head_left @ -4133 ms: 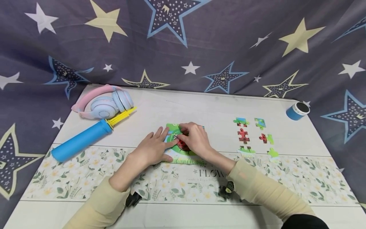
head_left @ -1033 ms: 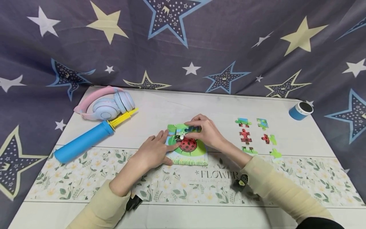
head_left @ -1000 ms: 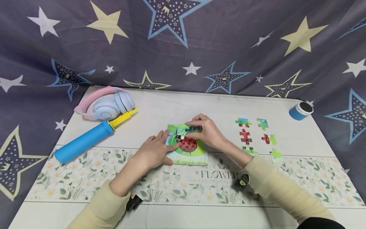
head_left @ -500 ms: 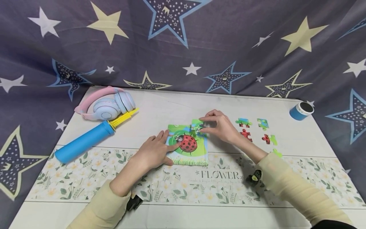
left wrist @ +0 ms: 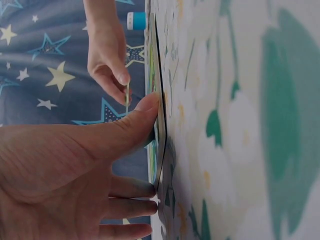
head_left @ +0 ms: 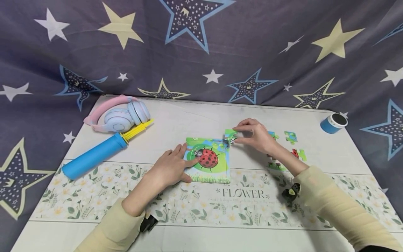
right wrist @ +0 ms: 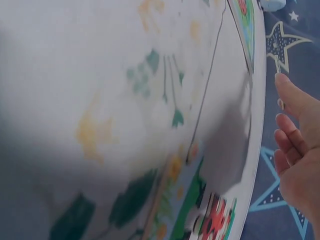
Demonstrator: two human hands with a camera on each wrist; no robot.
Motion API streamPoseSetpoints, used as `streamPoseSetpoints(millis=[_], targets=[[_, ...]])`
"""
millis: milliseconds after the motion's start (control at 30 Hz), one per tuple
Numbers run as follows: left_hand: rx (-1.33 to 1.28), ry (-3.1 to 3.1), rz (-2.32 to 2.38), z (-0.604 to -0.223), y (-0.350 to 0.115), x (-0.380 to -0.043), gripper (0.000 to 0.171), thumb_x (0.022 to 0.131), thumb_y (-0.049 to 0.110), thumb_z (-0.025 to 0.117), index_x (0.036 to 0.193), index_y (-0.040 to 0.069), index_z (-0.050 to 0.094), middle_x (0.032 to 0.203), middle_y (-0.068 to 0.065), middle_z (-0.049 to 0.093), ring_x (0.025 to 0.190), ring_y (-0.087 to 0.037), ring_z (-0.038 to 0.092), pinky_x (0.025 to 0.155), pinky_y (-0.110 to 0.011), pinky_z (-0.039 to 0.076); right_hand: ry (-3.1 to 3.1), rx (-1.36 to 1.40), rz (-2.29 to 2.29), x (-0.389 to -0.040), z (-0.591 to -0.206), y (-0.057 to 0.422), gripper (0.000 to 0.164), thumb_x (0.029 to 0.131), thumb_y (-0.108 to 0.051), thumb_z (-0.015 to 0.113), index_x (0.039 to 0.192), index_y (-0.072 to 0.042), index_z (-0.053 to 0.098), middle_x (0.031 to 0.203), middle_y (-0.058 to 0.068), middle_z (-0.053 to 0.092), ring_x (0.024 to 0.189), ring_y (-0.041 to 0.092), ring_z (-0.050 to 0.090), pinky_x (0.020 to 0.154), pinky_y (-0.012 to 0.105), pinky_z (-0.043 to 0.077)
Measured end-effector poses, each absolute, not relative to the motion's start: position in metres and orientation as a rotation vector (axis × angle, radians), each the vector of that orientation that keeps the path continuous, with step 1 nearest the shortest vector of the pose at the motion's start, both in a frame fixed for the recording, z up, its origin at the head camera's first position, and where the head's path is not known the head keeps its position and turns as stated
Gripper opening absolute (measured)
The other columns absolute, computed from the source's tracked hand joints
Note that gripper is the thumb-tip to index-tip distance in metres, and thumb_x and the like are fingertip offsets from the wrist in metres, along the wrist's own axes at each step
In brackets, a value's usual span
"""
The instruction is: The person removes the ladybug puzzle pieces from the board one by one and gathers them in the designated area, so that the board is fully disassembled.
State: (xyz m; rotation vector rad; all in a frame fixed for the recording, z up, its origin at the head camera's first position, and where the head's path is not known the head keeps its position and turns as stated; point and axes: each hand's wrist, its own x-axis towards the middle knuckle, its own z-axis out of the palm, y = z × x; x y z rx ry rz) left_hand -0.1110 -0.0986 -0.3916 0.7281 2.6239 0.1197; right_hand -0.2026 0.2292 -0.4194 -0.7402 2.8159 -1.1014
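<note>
A square ladybug puzzle board [head_left: 207, 161] lies in the middle of the table. My left hand [head_left: 171, 164] rests along its left side, fingers stretched over the picture; in the left wrist view the thumb [left wrist: 132, 117] lies against the board's edge. Just beyond the board's upper right corner, my right hand [head_left: 256, 136] pinches a green and blue jigsaw piece [head_left: 230, 137] between thumb and fingers, held above the table. Seen edge-on in the left wrist view, the same jigsaw piece [left wrist: 127, 95] looks thin.
Several loose jigsaw pieces [head_left: 291, 136] lie to the right, some partly hidden by my right forearm. Pink and blue headphones [head_left: 118, 115] and a blue pump [head_left: 94, 154] with yellow end lie at left. A blue and white jar [head_left: 333, 123] stands back right.
My right hand has lifted the jigsaw piece off the upper part of the board and carried it rightward past the corner, uncovering the ladybug picture. The left hand stays on the board.
</note>
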Motion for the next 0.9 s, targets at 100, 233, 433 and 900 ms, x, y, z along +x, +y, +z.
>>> streamPoseSetpoints(millis=[100,233,433,900], targets=[[0.728,2.625,0.125,-0.392,-0.099,-0.111,0.073,0.091,0.047,0.071,0.157,0.030,0.045,0.169,-0.030,0.016,0.157,-0.045,0.023,0.122,-0.060,0.034,2.826,-0.760,-1.095,-0.206,-0.422,0.236,0.044,0.082,-0.013,0.087,0.124,-0.007,0.075,0.123,0.012,0.065,0.121,0.031,0.056,0.104,0.050,0.048],[0.721,2.623,0.141,-0.392,-0.100,-0.110,0.073,0.090,0.046,0.072,0.157,0.029,0.045,0.169,-0.030,0.016,0.157,-0.046,0.023,0.122,-0.061,0.034,2.821,-0.753,-1.096,-0.209,-0.425,0.245,0.044,0.083,-0.012,0.086,0.124,-0.006,0.075,0.124,0.013,0.065,0.121,0.031,0.056,0.105,0.050,0.047],[0.711,2.617,0.179,-0.391,-0.100,-0.110,0.073,0.090,0.045,0.072,0.156,0.028,0.046,0.169,-0.030,0.014,0.157,-0.046,0.022,0.123,-0.061,0.031,2.819,-0.747,-1.088,-0.214,-0.428,0.255,0.045,0.082,-0.013,0.087,0.125,-0.005,0.074,0.126,0.016,0.064,0.122,0.034,0.056,0.108,0.053,0.046],[0.710,2.619,0.160,-0.390,-0.100,-0.110,0.073,0.091,0.045,0.072,0.157,0.029,0.045,0.169,-0.030,0.015,0.158,-0.045,0.021,0.124,-0.061,0.031,2.809,-0.805,-1.050,-0.222,-0.431,0.270,0.045,0.083,-0.010,0.085,0.125,-0.001,0.073,0.127,0.021,0.063,0.120,0.038,0.056,0.101,0.057,0.048]])
